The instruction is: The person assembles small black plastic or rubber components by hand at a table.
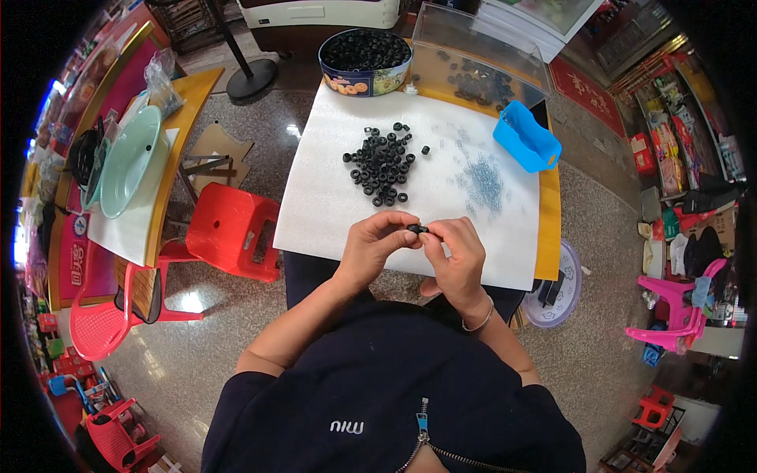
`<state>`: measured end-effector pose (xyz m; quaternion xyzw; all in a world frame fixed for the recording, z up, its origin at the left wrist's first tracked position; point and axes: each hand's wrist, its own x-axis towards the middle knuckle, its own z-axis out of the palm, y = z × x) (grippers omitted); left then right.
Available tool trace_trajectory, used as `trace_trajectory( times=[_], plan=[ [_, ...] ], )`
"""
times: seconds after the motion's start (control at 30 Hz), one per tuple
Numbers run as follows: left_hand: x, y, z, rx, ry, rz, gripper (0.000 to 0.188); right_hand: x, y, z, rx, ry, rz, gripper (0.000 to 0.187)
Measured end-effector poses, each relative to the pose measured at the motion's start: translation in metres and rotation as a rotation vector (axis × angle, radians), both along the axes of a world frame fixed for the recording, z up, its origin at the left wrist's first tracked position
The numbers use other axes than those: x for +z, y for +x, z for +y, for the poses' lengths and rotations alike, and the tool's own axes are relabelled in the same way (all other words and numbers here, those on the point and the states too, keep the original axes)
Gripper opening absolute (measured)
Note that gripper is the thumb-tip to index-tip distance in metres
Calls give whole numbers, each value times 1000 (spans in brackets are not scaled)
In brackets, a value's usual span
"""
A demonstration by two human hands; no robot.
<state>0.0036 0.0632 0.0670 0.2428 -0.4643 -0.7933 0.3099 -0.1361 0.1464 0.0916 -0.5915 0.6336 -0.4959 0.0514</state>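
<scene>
Over the near edge of the white sheet (315, 197), my left hand (374, 240) and my right hand (457, 251) meet. Between my left thumb and forefinger is a small black wheel-like part (414, 229). My right fingertips press together at its right end; whether a small pin is between them is too small to tell. Just beyond lies a loose pile of similar black ring-shaped parts (382, 165), with their centre holes showing. A scatter of tiny silvery-blue metal pieces (482, 183) lies to its right.
At the far edge stand a round tin (367, 83) heaped with black parts and a clear plastic box (481, 47) holding more. A blue plastic container (528, 135) lies at the right edge. Left are a red stool (231, 232) and a side table with a green basin (130, 162).
</scene>
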Motion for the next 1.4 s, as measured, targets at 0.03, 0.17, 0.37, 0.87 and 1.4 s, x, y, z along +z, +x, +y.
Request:
trace_trajectory(
  times=[0.03, 0.17, 0.37, 0.87, 1.4],
  plan=[
    [0, 1, 0, -3, -17, -20, 19, 0, 0, 0, 3, -9, 50, 9],
    [-1, 2, -2, -16, -69, -39, 20, 2, 1, 0, 17, -46, 172, 11],
    [5, 5, -5, -57, 13, -148, 23, -3, -3, -2, 65, -62, 253, 15],
    [4, 2, -12, -193, 135, -175, 27, -10, 3, 1, 69, -41, 334, 13],
    [-26, -24, 25, 9, -246, -148, 20, -47, 30, -7, 72, 196, -598, 35]
  ],
)
